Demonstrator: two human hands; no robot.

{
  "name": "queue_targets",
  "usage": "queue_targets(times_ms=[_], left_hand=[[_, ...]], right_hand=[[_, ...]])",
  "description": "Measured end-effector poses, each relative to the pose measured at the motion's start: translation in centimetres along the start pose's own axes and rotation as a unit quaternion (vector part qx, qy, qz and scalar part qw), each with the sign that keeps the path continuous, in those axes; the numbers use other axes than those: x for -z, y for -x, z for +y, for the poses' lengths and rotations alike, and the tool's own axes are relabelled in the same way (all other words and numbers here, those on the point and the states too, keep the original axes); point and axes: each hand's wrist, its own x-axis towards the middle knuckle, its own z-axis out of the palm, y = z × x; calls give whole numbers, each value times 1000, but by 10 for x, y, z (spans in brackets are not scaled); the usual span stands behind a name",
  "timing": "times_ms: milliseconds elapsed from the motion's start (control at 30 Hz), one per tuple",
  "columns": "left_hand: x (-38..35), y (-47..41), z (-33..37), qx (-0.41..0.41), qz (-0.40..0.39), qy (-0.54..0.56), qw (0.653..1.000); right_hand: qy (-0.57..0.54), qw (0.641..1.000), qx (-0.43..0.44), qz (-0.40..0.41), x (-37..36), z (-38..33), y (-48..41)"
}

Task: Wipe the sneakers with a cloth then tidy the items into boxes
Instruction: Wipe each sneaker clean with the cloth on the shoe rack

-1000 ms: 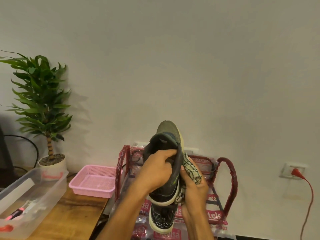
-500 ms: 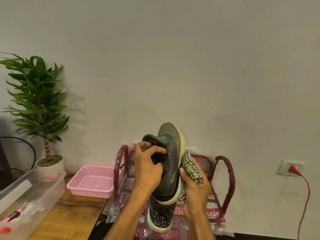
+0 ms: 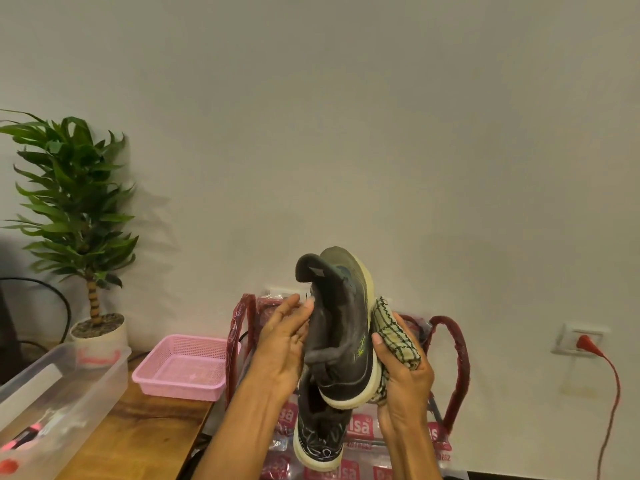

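A potted plant (image 3: 74, 209) stands far left on the wooden counter (image 3: 138, 417), with a clear plastic box (image 3: 69, 382) before it and a pink basket (image 3: 180, 389) further right. The left grip (image 3: 284, 344) is open, its straight fingers and palm laid against the dark upper of a sneaker (image 3: 343, 327) held on end in the air. A second sneaker (image 3: 320, 434) shows just below, partly hidden. The right grip (image 3: 405, 379) clasps a checked cloth (image 3: 394, 337), thumb curled over it, against the pale sole. A red-wrapped rack (image 3: 457, 358) stands behind.

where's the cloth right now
Head view, just right of centre: the checked cloth is bunched in the right hand, against the pale sole of the raised sneaker.
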Motion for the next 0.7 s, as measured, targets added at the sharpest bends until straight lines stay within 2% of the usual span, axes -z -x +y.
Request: queue_targets(times_ms=[200,333,500,600,700], left_hand=[[0,4,-10,71,-29,-34,996],[4,6,-13,98,-63,-29,993],[5,-2,-16,41,-66,-94,992],[6,-3,-20,26,-44,-82,995],[8,-1,-21,50,-45,-47,997]], right_hand=[[27,999,19,-28,-1,-1,2],[2,999,18,-42,-1,-2,2],[-10,998,16,-58,0,-6,0],[39,997,34,-52,0,-8,0],[128,985,107,-44,-6,-17,4]])
